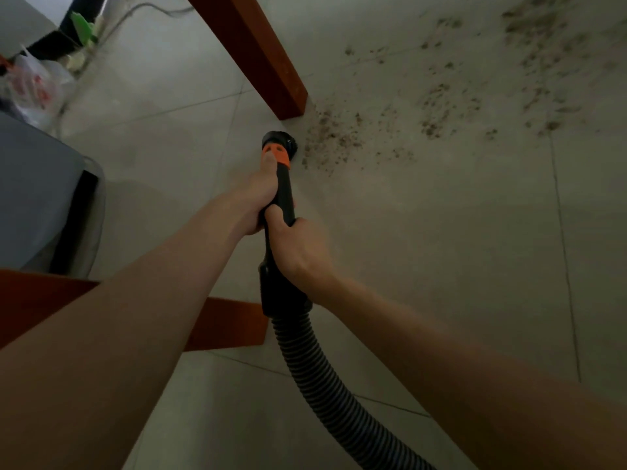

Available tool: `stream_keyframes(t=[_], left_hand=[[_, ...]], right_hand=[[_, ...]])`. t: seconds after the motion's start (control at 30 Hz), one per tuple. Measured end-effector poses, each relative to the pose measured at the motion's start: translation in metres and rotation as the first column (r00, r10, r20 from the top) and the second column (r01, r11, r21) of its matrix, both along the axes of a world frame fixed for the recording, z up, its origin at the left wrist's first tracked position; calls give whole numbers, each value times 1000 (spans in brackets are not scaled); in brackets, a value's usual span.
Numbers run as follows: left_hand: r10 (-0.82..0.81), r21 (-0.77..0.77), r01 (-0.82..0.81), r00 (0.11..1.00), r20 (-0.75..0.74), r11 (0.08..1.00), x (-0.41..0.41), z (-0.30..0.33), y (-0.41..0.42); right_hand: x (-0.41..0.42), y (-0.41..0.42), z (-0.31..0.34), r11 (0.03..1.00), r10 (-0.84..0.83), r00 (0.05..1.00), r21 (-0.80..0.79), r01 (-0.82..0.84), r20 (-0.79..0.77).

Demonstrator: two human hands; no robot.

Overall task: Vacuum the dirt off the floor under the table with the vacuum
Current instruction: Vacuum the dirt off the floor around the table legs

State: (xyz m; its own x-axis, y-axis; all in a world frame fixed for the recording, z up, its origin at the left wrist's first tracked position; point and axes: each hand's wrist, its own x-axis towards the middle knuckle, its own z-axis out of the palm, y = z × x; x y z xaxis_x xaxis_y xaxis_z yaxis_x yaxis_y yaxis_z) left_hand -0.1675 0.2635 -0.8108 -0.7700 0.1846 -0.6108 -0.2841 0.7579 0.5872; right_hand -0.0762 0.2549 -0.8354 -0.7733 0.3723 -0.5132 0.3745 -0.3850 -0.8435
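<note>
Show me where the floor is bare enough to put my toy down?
Bare tiles lie right of the vacuum hose, below the dirt, and left of the table leg. It's crowded with dirt right of that leg, and cluttered around the plastic bag.

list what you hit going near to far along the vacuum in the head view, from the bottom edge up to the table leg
ribbed hose → right hand gripping the wand → left hand gripping higher up → orange collar → black nozzle → dirt by the nozzle → wooden table leg
</note>
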Motion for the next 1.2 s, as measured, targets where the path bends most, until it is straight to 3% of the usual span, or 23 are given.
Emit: stream_keyframes(t=[0.5,1.2], left_hand=[[-32,-34,33,998,51,999,37,3,-9],[62,-12,-62,997,-41,998,-31,-20,47]], right_hand=[[44,-9,10,1000,-1,999,2,1,35],[-35,52,-24,985,45,999,165,-44,0]])
